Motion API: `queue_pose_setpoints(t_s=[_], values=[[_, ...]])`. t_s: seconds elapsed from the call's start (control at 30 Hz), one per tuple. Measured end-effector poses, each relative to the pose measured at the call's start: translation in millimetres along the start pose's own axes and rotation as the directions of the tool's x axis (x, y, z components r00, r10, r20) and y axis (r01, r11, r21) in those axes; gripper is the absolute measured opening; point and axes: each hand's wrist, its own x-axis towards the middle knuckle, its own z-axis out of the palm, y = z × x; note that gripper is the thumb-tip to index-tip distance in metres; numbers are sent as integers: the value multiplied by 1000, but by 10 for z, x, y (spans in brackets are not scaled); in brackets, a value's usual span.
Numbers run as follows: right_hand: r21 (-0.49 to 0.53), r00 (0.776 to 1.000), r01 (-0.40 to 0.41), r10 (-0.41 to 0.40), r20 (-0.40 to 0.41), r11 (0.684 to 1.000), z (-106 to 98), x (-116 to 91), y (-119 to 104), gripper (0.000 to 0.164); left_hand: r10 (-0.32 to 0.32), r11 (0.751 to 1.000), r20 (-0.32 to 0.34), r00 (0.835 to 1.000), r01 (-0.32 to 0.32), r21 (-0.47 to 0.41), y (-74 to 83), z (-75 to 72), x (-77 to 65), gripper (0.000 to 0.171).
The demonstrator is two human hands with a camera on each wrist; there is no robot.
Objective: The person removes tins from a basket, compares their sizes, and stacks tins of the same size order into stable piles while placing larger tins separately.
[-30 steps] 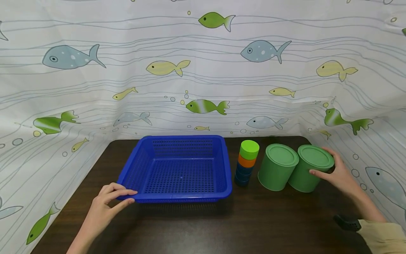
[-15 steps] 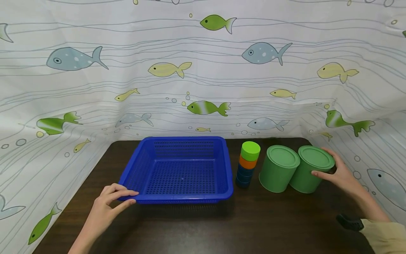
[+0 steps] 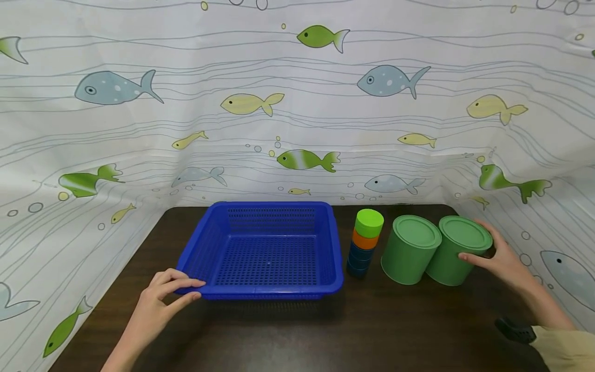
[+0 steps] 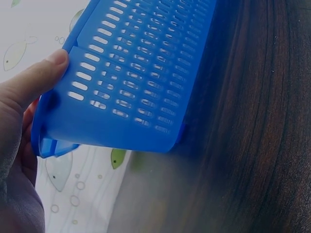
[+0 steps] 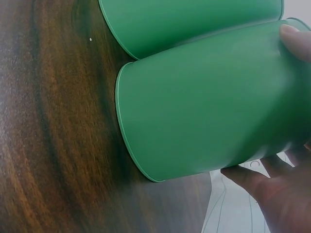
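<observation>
A blue plastic basket (image 3: 274,290) with slotted walls sits on the dark table. At its front left corner my left hand (image 3: 155,305) pinches the rim. The left wrist view has the thumb (image 4: 46,73) against the outside of the slotted wall (image 4: 131,92), other fingers partly hidden behind the rim. Two green lidded cans (image 3: 409,253) stand upright side by side at the right. My right hand (image 3: 499,261) grips the right-hand can (image 3: 451,261) near its top. In the right wrist view thumb and fingers lie on opposite sides of this can (image 5: 194,111).
Between basket and cans stands a stack of round pieces (image 3: 365,240), light green over orange over dark blue. A fish-print curtain (image 3: 297,124) closes off the back and both sides of the dark wooden table (image 3: 297,336).
The whole head view has shifted slightly down and to the right. Both hands keep their places on the basket and the can.
</observation>
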Motion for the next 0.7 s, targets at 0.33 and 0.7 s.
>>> queue_pose_setpoints(t_s=[0.33,0.7], values=[[78,997,81,-80,-13,994,-28,-81,21,92,33,999,17,999,-33,-1,-17,20,16,38],[104,984,179,-179,-4,978,-173,-69,-128,98,131,991,48,990,-132,14,-7,-102,130,47]])
